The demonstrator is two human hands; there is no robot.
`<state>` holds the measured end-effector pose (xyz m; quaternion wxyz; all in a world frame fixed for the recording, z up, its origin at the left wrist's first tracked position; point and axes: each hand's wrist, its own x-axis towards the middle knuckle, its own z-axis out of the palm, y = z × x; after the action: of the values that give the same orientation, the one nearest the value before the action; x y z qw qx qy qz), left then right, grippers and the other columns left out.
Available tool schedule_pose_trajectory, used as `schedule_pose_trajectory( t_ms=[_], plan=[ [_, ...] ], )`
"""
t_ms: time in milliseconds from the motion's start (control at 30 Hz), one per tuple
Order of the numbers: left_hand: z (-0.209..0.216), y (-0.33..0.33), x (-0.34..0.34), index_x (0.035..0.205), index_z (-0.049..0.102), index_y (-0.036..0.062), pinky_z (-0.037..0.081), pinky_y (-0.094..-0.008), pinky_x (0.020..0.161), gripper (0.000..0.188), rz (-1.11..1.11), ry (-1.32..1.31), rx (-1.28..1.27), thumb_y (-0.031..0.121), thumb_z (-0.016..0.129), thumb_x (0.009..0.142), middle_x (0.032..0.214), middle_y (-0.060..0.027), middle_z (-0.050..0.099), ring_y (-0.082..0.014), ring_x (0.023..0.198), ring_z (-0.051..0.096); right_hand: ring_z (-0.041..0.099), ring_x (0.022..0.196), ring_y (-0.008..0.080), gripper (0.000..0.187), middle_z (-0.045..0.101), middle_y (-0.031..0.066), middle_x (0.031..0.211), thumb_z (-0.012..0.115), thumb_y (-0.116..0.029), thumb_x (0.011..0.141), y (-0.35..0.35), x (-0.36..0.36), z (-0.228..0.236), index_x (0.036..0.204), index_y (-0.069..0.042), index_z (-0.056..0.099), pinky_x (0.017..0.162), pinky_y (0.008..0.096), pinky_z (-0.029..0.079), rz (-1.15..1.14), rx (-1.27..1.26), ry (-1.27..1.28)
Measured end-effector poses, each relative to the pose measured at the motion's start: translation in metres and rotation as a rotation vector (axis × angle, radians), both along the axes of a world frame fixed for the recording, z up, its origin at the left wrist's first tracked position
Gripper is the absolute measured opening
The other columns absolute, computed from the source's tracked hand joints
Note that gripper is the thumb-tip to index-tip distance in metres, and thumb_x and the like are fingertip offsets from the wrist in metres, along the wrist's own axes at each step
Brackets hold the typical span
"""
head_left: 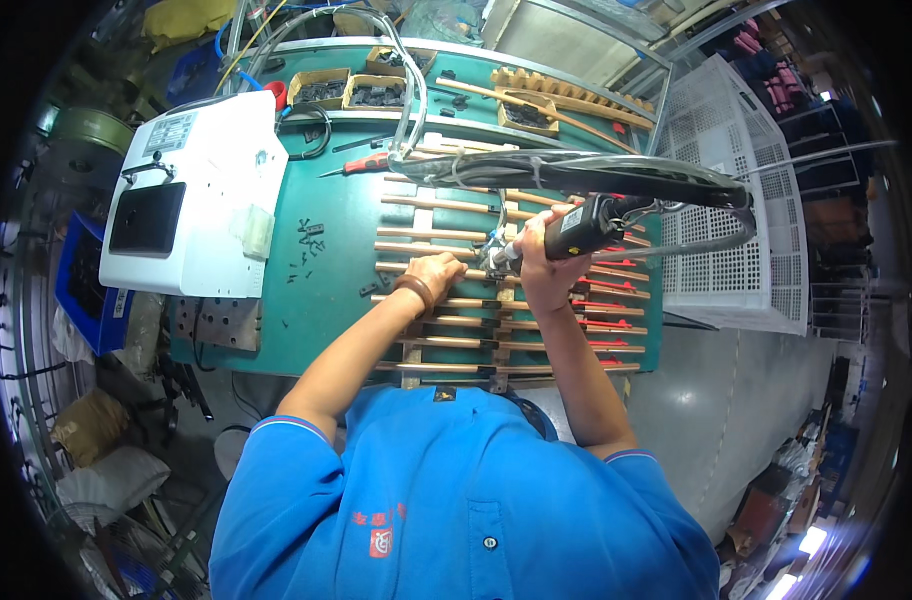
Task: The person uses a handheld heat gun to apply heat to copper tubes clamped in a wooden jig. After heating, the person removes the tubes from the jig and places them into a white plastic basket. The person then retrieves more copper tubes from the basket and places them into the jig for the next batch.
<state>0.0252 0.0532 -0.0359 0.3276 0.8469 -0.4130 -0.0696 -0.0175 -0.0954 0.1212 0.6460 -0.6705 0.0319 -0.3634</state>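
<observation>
My right hand (544, 275) is wrapped around a black powered screwdriver (582, 228), which is held tilted, its metal tip pointing left at the middle of a row of sticks. My left hand (434, 276), with a brown bracelet at the wrist, grips one of these slim wooden sticks (454, 343) just left of the tip. Its fingertips are partly hidden. Several such sticks lie side by side across wooden rails (413, 356); dark fittings sit at their middles and red clips (606, 325) near their right ends.
Thick hoses (576, 170) arch over the sticks to the screwdriver. At left stands a white machine (216, 190); a red-handled screwdriver (361, 165) and small black parts (313, 235) lie on the green table (326, 200). Behind are boxes of black parts (376, 93). White perforated crates (726, 200) stand at right.
</observation>
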Motion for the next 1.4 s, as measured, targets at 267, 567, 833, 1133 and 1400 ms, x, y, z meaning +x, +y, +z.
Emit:
schedule_pose_trajectory(
  t_ms=[267, 567, 833, 1133, 1400],
  plan=[
    [0.029, -0.004, -0.018, 0.091, 0.063, 0.0103, 0.050, -0.0382, 0.069, 0.017, 0.010, -0.235, -0.291, 0.012, 0.067, 0.074, 0.094, -0.0060, 0.063, -0.0273, 0.081, 0.062, 0.055, 0.059, 0.0117, 0.023, 0.054, 0.0055, 0.079, 0.054, 0.006, 0.082, -0.015, -0.011, 0.065, 0.104, 0.000, 0.049, 0.058, 0.0258, 0.049, -0.118, 0.186, -0.007],
    [0.013, -0.019, -0.045, 0.102, 0.065, 0.0174, 0.051, -0.0403, 0.067, 0.024, -0.087, 0.179, -0.010, 0.025, 0.066, 0.079, 0.090, -0.0067, 0.063, -0.0297, 0.081, 0.063, 0.054, 0.064, 0.0104, 0.030, 0.052, 0.0055, 0.083, 0.051, 0.013, 0.081, -0.006, -0.032, 0.070, 0.108, 0.001, 0.044, 0.059, 0.0247, 0.051, -0.070, 0.136, -0.054],
    [0.012, -0.019, -0.048, 0.091, 0.063, 0.0154, 0.051, -0.0408, 0.061, 0.019, -0.043, 0.119, -0.031, 0.027, 0.068, 0.077, 0.085, -0.0061, 0.061, -0.0304, 0.075, 0.062, 0.053, 0.062, 0.0125, 0.029, 0.052, 0.0061, 0.085, 0.051, 0.009, 0.083, 0.007, -0.035, 0.058, 0.109, -0.002, 0.045, 0.059, 0.0266, 0.049, -0.086, 0.120, -0.042],
    [0.018, -0.021, -0.045, 0.086, 0.058, 0.0124, 0.051, -0.0419, 0.065, 0.016, -0.062, 0.160, 0.032, 0.020, 0.068, 0.077, 0.088, -0.0069, 0.060, -0.0309, 0.078, 0.062, 0.052, 0.066, 0.0116, 0.030, 0.051, 0.0061, 0.086, 0.049, 0.009, 0.084, 0.007, -0.043, 0.031, 0.111, -0.003, 0.042, 0.060, 0.0284, 0.051, -0.130, 0.056, 0.030],
    [0.014, -0.020, -0.043, 0.088, 0.059, 0.0107, 0.050, -0.0391, 0.070, 0.018, -0.050, 0.298, -0.033, 0.017, 0.070, 0.075, 0.090, -0.0075, 0.062, -0.0303, 0.083, 0.062, 0.052, 0.067, 0.0113, 0.031, 0.051, 0.0066, 0.087, 0.049, 0.010, 0.084, 0.008, -0.043, 0.029, 0.112, -0.003, 0.042, 0.060, 0.0282, 0.051, -0.115, 0.086, 0.012]
  ],
)
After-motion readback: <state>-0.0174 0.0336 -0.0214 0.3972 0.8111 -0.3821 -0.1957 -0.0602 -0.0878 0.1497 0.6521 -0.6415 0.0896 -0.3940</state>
